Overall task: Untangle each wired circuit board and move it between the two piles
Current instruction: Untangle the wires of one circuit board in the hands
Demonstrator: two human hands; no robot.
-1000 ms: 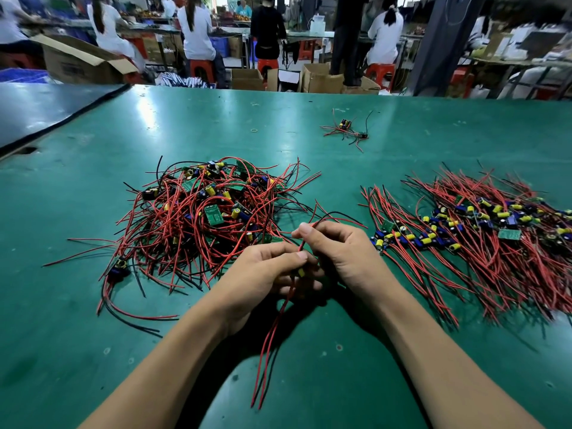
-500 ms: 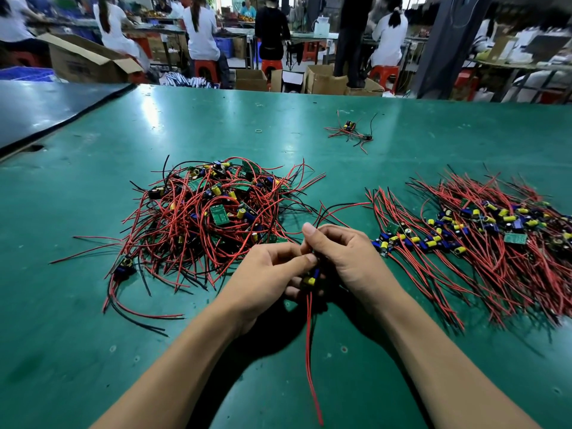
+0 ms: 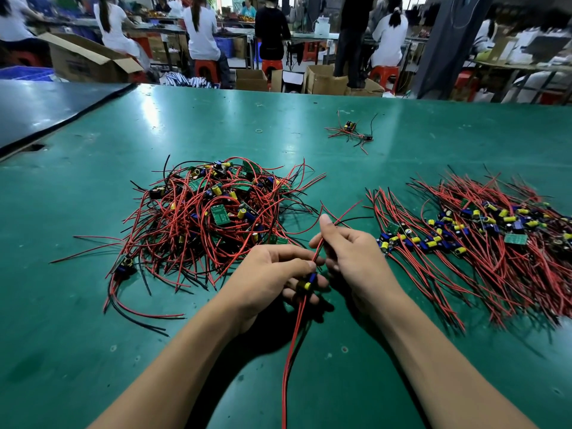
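Both hands meet at the middle: left hand (image 3: pixel 272 274) holds a board (image 3: pixel 306 283), right hand (image 3: pixel 349 255) pinches its red wires (image 3: pixel 318 246).

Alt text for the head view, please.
Both hands hold one wired circuit board over the green table: the left hand grips the board, the right hand pinches its red wires. A tangled pile lies to the left, a straightened pile to the right.

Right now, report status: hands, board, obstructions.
Left hand grips wired circuit board. Right hand pinches its red wires. Wire tips near tangled pile; snag unclear. Sorted pile lies right.
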